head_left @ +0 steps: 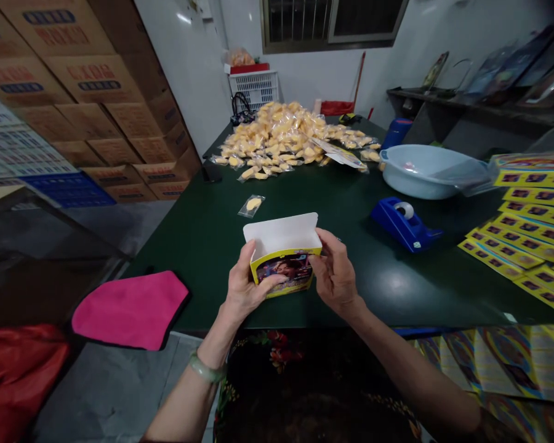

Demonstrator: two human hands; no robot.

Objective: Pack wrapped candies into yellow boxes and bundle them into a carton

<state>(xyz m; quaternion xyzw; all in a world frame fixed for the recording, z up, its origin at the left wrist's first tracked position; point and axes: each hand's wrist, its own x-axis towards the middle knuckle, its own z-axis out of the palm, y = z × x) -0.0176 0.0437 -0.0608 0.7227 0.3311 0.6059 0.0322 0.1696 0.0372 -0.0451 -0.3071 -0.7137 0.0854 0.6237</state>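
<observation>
Between my hands, near the table's front edge, is a small yellow printed carton [286, 271] with its white top flap [281, 235] standing up. My left hand [245, 280] grips its left side, thumb across the printed front. On the right side, my right hand [336, 271] holds the carton by its upper corner, fingers bent against it. The carton's inside is mostly hidden. Just beyond it lies one clear packet [252, 205] with a pale yellow piece in it. A large heap of similar packets [286, 135] covers the far part of the table.
On the dark green table [203, 246] are a blue tape dispenser [404, 224] and a light blue basin [434, 172]. Yellow printed cartons [530, 227] are stacked at the right. A pink cloth [132, 309] overhangs the left edge. Cardboard boxes [87, 80] stand at the left.
</observation>
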